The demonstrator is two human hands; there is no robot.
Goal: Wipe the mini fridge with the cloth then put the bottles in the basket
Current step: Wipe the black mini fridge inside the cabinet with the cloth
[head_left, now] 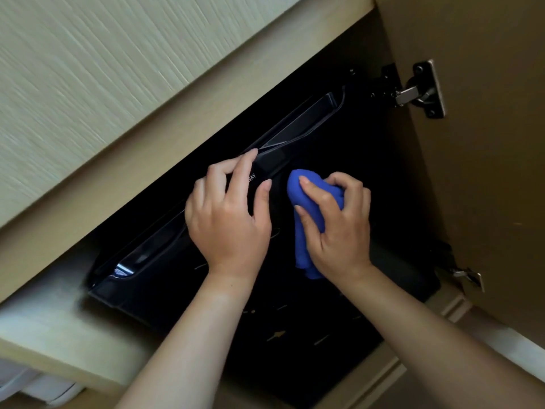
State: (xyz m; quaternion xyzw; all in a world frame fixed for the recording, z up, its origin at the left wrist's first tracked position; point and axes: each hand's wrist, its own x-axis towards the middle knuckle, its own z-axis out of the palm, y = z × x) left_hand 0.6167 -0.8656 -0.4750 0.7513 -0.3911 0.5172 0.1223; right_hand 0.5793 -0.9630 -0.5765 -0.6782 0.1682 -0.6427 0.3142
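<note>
The blue cloth [309, 214] is sitting bunched in the right hand [336, 222], whose fingers are closing around it and pressing it against the glossy black front of the mini fridge [339, 143]. A tail of cloth is hanging out below the palm. Just beside that grip, the left hand [227, 219] is resting with its fingertips curling over the long recessed handle [298, 125] at the door's top edge; it is holding nothing loose, only bracing on the handle.

To wipe well, the person is probably best keeping the cloth flat under the palm and working in overlapping strokes away from the bracing hand, so the dangling tail is not dragging over cleaned glass.

Outward from the grip, the black panel is offering open room below and to the far side of the cloth. The wooden cabinet frame [177, 137] is boxing the fridge in closely above the handle, and the open cabinet door [486, 172] with its metal hinge [418, 90] is standing beyond the right hand, limiting wide sweeps there. No bottles or basket are showing.
</note>
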